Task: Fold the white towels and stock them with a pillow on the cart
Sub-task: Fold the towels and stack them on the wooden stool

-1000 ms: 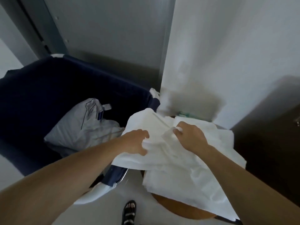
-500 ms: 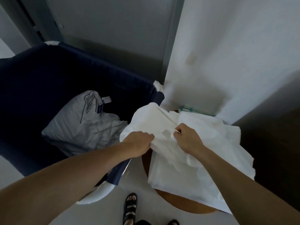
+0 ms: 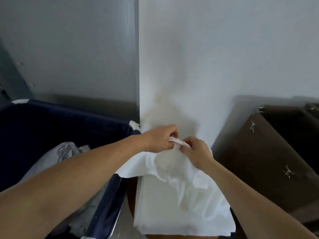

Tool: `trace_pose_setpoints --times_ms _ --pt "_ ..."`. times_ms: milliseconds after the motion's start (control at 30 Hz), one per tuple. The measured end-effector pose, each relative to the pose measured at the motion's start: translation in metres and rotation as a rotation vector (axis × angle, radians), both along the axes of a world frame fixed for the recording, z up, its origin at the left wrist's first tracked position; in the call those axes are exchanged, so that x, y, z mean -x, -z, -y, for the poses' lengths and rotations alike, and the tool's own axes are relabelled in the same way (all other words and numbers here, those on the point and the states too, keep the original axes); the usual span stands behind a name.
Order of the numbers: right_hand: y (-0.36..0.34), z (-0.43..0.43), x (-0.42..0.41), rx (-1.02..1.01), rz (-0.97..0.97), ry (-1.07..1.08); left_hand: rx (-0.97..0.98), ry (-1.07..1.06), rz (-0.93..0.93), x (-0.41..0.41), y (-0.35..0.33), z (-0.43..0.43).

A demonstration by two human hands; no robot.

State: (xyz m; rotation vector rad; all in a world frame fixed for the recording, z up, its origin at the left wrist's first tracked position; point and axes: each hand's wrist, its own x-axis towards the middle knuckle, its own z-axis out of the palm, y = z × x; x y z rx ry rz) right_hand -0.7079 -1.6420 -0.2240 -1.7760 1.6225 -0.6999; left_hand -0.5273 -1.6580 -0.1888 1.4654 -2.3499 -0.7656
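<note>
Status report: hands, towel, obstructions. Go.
Left hand and right hand both pinching the white towel's top edge, lifted. Rest of it draped over the stack below. Nothing in the way.

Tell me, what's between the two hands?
In the head view, a short strip of the white towel's edge spans between the left hand and right hand; both pinch it.

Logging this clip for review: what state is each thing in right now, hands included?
Left hand: pinches the towel's top edge.
Right hand: pinches the same edge, close beside the left.
White towel: unfolded, held up, its lower part draped and rumpled.
Pillow: lying inside the cart.
Cart: navy fabric bin, open at the top.
Brown cabinet: drawers closed.
</note>
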Motion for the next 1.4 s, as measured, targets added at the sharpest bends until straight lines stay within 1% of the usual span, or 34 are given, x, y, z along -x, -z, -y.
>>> trace_pose_setpoints --times_ms 67,133,233,367,433,467,533,600,633,667,700,767,800,867,933,967,1000,1033,1100,1167,1200,1333,1400 --pt "-0.014 0.004 0.021 0.063 0.023 0.123 0.113 -0.053 0.103 0.008 -0.013 0.005" --pt "-0.030 0.007 0.046 0.092 0.024 0.184 0.188 -0.142 0.155 0.007 -0.024 0.013" --pt "-0.051 0.007 0.086 0.085 0.013 0.220 0.242 -0.191 0.142 0.002 -0.040 0.023" --pt "-0.059 -0.002 0.126 0.022 0.092 0.249 0.328 -0.290 0.078 -0.004 -0.057 0.034" --pt "-0.056 -0.008 0.143 -0.075 0.187 0.208 0.371 -0.335 -0.009 -0.004 -0.066 0.037" --pt "-0.056 -0.011 0.149 -0.157 0.265 0.170 0.365 -0.334 -0.104 0.001 -0.072 0.036" --pt "-0.058 -0.017 0.154 -0.301 0.386 0.104 0.306 -0.308 -0.364 0.017 -0.086 0.031" --pt "-0.065 -0.014 0.153 -0.262 0.520 0.156 0.206 -0.285 -0.609 0.037 -0.097 0.021" --pt "-0.070 -0.011 0.152 -0.202 0.623 0.210 0.150 -0.259 -0.670 0.047 -0.099 0.017" --pt "-0.077 -0.008 0.149 -0.129 0.721 0.255 0.097 -0.217 -0.680 0.057 -0.098 0.013" --pt "-0.085 -0.005 0.143 -0.062 0.804 0.270 0.058 -0.166 -0.650 0.068 -0.094 0.010" --pt "-0.100 -0.002 0.123 0.033 0.878 0.230 0.024 -0.076 -0.566 0.088 -0.082 0.004" --pt "-0.106 -0.004 0.110 0.079 0.839 0.197 0.019 -0.058 -0.549 0.097 -0.077 0.001" --pt "-0.110 -0.004 0.090 0.203 0.614 0.208 0.016 -0.079 -0.567 0.108 -0.071 -0.003" --pt "-0.110 -0.001 0.083 0.331 0.394 0.329 0.063 -0.127 -0.588 0.110 -0.070 -0.007" --pt "-0.111 -0.001 0.082 0.366 0.358 0.384 0.104 -0.142 -0.592 0.109 -0.070 -0.010" --pt "-0.110 0.001 0.083 0.379 0.366 0.396 0.138 -0.146 -0.598 0.107 -0.070 -0.013" --pt "-0.109 0.001 0.084 0.358 0.390 0.364 0.157 -0.145 -0.608 0.106 -0.071 -0.016" --pt "-0.105 -0.001 0.080 0.301 0.401 0.199 0.161 -0.147 -0.639 0.106 -0.069 -0.021" --pt "-0.102 -0.005 0.077 0.309 0.361 0.039 0.143 -0.172 -0.684 0.106 -0.065 -0.022" --pt "-0.102 -0.006 0.076 0.328 0.336 -0.001 0.121 -0.197 -0.723 0.104 -0.062 -0.022" --pt "-0.101 -0.006 0.080 0.324 0.301 -0.071 0.027 -0.291 -0.857 0.096 -0.058 -0.023" --pt "-0.101 -0.004 0.081 0.326 0.291 -0.061 -0.001 -0.314 -0.917 0.094 -0.059 -0.024"
